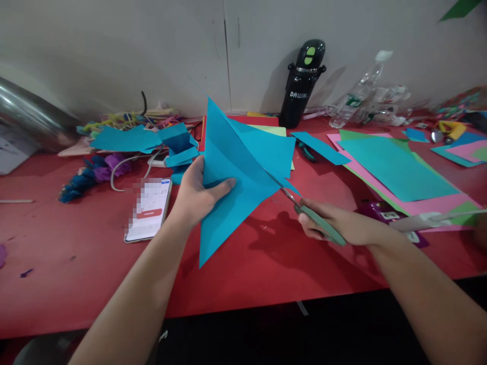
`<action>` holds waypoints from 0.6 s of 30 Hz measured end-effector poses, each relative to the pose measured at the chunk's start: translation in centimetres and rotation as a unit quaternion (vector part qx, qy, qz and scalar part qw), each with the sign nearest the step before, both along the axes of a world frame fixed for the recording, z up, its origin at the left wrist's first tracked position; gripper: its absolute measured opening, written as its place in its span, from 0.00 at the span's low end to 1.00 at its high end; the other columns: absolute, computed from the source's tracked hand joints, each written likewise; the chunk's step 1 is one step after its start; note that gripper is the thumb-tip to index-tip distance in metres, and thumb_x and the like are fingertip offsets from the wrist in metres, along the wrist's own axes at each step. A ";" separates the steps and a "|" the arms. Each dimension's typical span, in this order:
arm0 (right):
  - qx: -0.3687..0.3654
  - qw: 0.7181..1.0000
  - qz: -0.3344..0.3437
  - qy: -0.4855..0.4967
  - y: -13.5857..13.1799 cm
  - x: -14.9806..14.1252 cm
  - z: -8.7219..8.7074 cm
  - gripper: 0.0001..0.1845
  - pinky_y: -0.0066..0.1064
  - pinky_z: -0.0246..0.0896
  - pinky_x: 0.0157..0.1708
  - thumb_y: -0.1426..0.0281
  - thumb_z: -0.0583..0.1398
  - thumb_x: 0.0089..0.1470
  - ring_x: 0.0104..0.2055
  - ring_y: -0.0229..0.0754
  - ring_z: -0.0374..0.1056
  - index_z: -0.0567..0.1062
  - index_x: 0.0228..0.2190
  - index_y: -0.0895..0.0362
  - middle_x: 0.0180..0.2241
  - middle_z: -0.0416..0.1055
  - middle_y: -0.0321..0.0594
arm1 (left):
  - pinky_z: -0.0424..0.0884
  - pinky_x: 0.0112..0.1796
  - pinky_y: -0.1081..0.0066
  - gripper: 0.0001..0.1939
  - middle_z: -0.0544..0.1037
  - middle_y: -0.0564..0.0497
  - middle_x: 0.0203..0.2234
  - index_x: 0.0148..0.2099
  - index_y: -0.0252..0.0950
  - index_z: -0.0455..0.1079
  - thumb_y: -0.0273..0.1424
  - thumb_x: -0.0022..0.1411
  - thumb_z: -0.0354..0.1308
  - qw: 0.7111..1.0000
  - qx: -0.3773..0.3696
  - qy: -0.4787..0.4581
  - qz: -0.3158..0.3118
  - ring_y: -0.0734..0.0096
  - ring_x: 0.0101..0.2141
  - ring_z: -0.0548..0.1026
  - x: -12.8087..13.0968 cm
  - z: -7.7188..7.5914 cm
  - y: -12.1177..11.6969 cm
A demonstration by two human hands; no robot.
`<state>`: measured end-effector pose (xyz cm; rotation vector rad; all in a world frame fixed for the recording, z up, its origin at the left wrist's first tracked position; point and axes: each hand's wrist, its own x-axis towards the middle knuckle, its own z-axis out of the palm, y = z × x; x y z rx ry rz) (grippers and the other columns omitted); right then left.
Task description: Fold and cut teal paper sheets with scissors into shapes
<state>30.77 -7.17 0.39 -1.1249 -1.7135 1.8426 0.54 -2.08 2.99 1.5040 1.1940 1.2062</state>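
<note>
My left hand (201, 192) grips a folded sheet of blue paper (232, 167) by its left side, thumb on the near face and the other fingers behind it. The paper is held up above the red table, with one corner pointing up and another pointing down. In my right hand (323, 220) is a pair of scissors with green handles (323, 223). Their blades meet the paper's right edge, where a narrow blue strip hangs beside the cut. How far apart the blades are is hard to see.
A phone (150, 210) lies left of my left hand. Blue paper scraps (125, 138) are behind it. A black bottle (302, 83) and a clear plastic bottle (361, 91) stand by the wall. Coloured sheets (395, 162) are stacked at the right on the red table (228, 289).
</note>
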 end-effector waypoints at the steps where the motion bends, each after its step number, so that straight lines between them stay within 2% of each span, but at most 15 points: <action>1: -0.006 1.000 -0.003 0.002 0.0 0.0 -0.1 0.20 0.30 0.49 0.23 0.52 0.57 0.63 0.21 0.33 0.49 0.58 0.31 0.52 0.23 0.51 0.26 | 0.79 0.45 0.48 0.27 0.79 0.45 0.50 0.53 0.40 0.70 0.35 0.52 0.70 1.000 -0.001 -0.004 -0.001 0.46 0.48 0.78 0.0 0.0 0.0; 4: -0.004 1.000 -0.005 0.000 0.1 0.1 -0.2 0.19 0.30 0.48 0.23 0.53 0.56 0.65 0.21 0.33 0.50 0.58 0.31 0.52 0.22 0.51 0.26 | 0.79 0.46 0.48 0.27 0.78 0.44 0.51 0.54 0.40 0.69 0.35 0.52 0.70 1.000 -0.006 -0.013 -0.008 0.45 0.49 0.78 0.0 0.0 0.0; 7: 0.020 1.000 0.024 -0.003 0.2 0.3 0.0 0.20 0.31 0.50 0.24 0.55 0.52 0.68 0.22 0.34 0.52 0.57 0.28 0.52 0.21 0.55 0.28 | 0.79 0.47 0.48 0.27 0.78 0.44 0.52 0.54 0.40 0.69 0.34 0.52 0.70 1.000 -0.008 -0.016 -0.019 0.45 0.50 0.77 -0.1 0.0 0.0; 10: 0.027 0.998 0.048 0.012 0.2 0.3 0.4 0.21 0.31 0.49 0.24 0.55 0.52 0.68 0.22 0.33 0.51 0.56 0.27 0.53 0.22 0.55 0.28 | 0.78 0.47 0.49 0.27 0.79 0.43 0.51 0.54 0.39 0.70 0.34 0.52 0.70 1.000 -0.003 -0.014 -0.026 0.45 0.50 0.78 -0.1 0.2 0.0; 13: 0.019 0.999 0.045 0.019 0.1 0.2 0.5 0.19 0.30 0.49 0.24 0.56 0.53 0.68 0.21 0.33 0.49 0.56 0.28 0.53 0.22 0.54 0.27 | 0.79 0.46 0.50 0.26 0.79 0.43 0.50 0.53 0.37 0.70 0.34 0.52 0.70 1.000 0.005 -0.008 -0.028 0.46 0.48 0.78 0.0 0.3 -0.1; 18: 0.013 0.999 0.038 0.016 0.2 0.0 0.6 0.20 0.31 0.50 0.24 0.56 0.52 0.68 0.23 0.34 0.52 0.56 0.28 0.53 0.22 0.53 0.27 | 0.79 0.45 0.52 0.27 0.79 0.45 0.50 0.54 0.39 0.69 0.35 0.52 0.70 1.000 0.006 0.000 -0.022 0.48 0.48 0.79 0.3 0.2 -0.3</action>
